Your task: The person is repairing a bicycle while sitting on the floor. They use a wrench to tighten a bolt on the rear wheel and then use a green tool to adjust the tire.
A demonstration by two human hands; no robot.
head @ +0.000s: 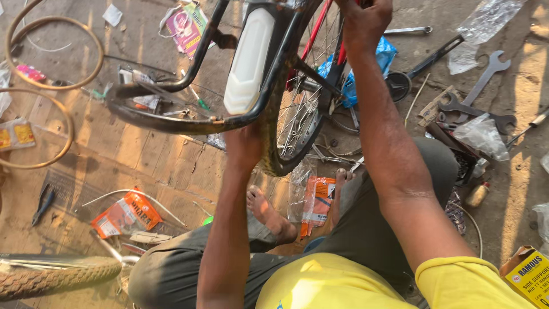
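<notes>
The worn, dusty rubber tyre of the spoked bicycle wheel (286, 137) is gripped from below by the left hand (245, 146); its fingers are hidden behind the tyre, so their spread cannot be told. The red and black metal frame tubes (337, 46) above the wheel are clasped by the right hand (363, 20), fingers curled together. A white plastic mudguard panel (249, 60) is seen just above the left fingers. Steel spanners (486, 80) lie well apart on the ground.
</notes>
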